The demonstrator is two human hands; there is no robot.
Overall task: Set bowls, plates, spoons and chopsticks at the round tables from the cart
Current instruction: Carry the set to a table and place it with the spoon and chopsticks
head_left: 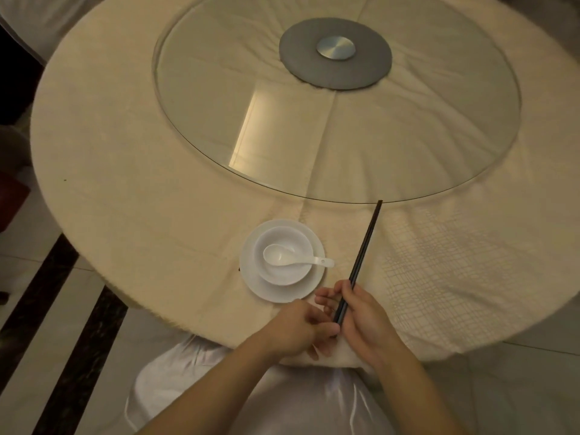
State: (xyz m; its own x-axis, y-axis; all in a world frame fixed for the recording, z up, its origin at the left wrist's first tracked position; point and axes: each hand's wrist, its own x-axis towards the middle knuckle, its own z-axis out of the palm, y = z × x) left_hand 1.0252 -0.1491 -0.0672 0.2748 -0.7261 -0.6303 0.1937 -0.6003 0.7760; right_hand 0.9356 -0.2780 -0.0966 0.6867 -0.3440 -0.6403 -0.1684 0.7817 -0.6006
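Observation:
A white plate (266,287) lies near the front edge of the round table (141,183). On it stands a white bowl (288,237) with a white spoon (292,258) resting inside, handle pointing right. Just right of the plate, dark chopsticks (365,243) slant up toward the glass turntable. My right hand (364,321) is closed around their lower end. My left hand (295,331) is beside it at the near tips, fingers curled and touching the chopsticks' bottom end.
A large glass turntable (314,127) with a grey disc and metal hub (335,48) covers the table's middle. A chair in a white satin cover (188,387) sits below my arms at the table's edge. Tiled floor with dark stripes (62,309) lies to the left.

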